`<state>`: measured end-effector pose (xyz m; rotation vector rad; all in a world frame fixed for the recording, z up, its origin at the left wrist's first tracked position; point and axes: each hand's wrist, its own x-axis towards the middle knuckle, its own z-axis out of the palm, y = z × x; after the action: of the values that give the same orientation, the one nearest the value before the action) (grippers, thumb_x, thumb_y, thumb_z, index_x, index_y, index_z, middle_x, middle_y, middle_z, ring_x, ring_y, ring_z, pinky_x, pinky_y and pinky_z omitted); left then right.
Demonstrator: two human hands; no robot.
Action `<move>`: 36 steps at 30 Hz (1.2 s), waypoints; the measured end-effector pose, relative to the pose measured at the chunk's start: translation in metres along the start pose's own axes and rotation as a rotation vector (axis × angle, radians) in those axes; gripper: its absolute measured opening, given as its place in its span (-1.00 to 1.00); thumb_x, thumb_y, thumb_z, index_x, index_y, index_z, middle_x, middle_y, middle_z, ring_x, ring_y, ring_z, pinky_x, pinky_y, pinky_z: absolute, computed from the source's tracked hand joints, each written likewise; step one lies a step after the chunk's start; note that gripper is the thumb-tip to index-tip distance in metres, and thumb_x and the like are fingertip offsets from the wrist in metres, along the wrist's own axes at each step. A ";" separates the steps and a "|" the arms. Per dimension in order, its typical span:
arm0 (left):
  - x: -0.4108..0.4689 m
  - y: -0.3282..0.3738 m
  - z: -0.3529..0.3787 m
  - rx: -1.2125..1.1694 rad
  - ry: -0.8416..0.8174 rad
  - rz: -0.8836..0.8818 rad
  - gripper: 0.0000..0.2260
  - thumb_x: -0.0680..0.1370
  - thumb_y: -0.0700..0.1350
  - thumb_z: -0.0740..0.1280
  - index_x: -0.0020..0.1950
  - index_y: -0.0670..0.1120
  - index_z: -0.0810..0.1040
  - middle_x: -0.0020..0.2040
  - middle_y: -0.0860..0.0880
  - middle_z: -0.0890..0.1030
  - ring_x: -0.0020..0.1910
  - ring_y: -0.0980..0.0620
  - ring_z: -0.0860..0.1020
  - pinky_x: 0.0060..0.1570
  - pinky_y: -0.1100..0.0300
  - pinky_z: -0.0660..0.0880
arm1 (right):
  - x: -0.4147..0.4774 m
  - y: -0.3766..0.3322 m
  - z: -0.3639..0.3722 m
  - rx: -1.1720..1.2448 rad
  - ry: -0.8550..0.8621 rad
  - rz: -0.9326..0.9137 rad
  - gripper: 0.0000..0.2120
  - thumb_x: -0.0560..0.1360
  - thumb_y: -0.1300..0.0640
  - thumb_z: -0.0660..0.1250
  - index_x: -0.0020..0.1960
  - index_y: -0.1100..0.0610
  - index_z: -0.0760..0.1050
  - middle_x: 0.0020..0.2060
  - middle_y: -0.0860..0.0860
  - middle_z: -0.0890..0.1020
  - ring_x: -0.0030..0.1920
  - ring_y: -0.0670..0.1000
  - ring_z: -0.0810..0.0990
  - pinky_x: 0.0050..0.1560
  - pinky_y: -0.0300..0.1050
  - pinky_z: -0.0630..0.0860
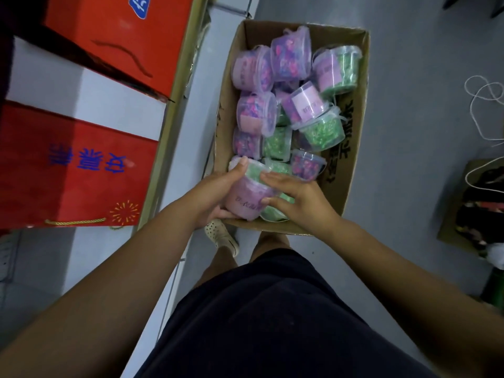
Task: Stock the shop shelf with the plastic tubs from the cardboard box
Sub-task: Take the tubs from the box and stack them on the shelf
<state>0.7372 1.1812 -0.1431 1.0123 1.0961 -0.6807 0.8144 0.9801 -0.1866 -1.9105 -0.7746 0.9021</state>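
Plastic tub (246, 193), pink label and green contents, lies tilted at the near end of the cardboard box (343, 170), gripped by both hands. Left hand (215, 195) cups it from below, thumb hooked over the rim. Right hand (297, 195) wraps the other side, fingers curled round. Both forearms reach forward and down.

The head camera is looking steeply downward, hovering close above the cardboard box (351, 159) on the floor (409, 77).
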 end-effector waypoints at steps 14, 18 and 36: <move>-0.011 -0.065 -0.053 -0.250 0.436 0.020 -0.66 0.46 0.16 0.49 0.10 -0.03 0.64 0.08 -0.05 0.71 0.07 -0.06 0.69 0.05 -0.14 0.63 | 0.005 0.078 0.021 0.147 -0.044 0.681 -0.04 0.21 -0.31 0.59 0.48 -0.03 0.29 0.26 -0.13 0.49 0.30 0.01 0.50 0.29 0.00 0.49; -0.019 -0.078 -0.055 -0.282 0.445 0.020 -0.68 0.49 0.15 0.47 0.11 -0.03 0.64 0.07 -0.04 0.72 0.06 -0.04 0.69 0.07 -0.12 0.63 | 0.023 0.109 0.037 -0.019 -0.212 0.718 0.32 -0.08 -0.57 0.49 0.54 -0.05 0.18 0.42 -0.03 0.41 0.40 0.07 0.41 0.40 0.11 0.41; -0.083 -0.045 -0.046 -0.457 0.380 0.318 -0.65 0.53 0.11 0.42 0.27 0.01 0.56 0.06 0.08 0.73 0.15 0.00 0.66 0.18 -0.13 0.57 | 0.002 -0.001 -0.036 0.209 0.175 0.468 -0.14 0.24 -0.15 0.65 0.44 -0.17 0.34 0.30 -0.21 0.45 0.28 -0.15 0.47 0.21 -0.15 0.54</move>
<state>0.6524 1.2029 -0.0848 0.9037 1.3049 0.0301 0.8451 0.9668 -0.1731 -1.9814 -0.1177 1.0291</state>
